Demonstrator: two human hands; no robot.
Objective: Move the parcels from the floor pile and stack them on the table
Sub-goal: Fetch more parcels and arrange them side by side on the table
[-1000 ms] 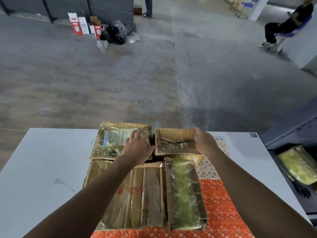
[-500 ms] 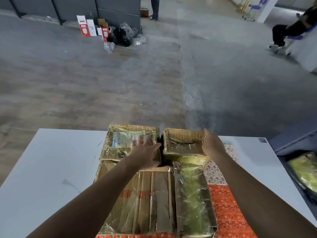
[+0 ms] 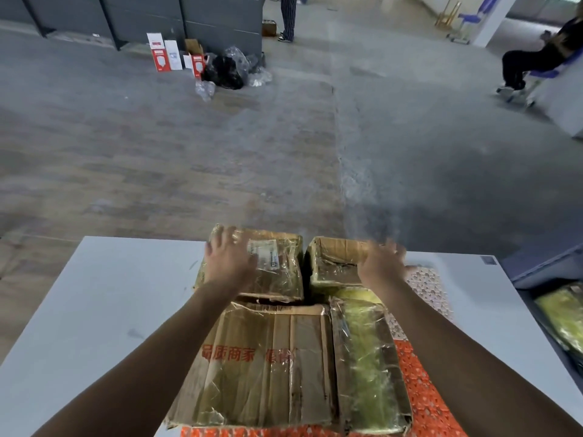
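Several tape-wrapped cardboard parcels lie on the white table (image 3: 94,310). My left hand (image 3: 230,260) rests flat, fingers spread, on the far-left parcel (image 3: 277,272), which bears a white label. My right hand (image 3: 381,263), blurred by motion, lies over the far right part of the small brown parcel (image 3: 334,263) beside it. Nearer me sit a large carton with red characters (image 3: 268,367) and a narrow greenish parcel (image 3: 369,367). Both rest on an orange patterned parcel (image 3: 429,405).
At the right edge a dark bin holds a yellow-green parcel (image 3: 561,316). Across the grey floor stand black rubbish bags (image 3: 224,70) and red-and-white boxes (image 3: 159,56). One person sits at the far right (image 3: 536,61). Another stands at the back (image 3: 288,17).
My left hand slid from the labelled parcel's right side to its far left corner. My right hand moved from the small parcel's right side up onto its top.
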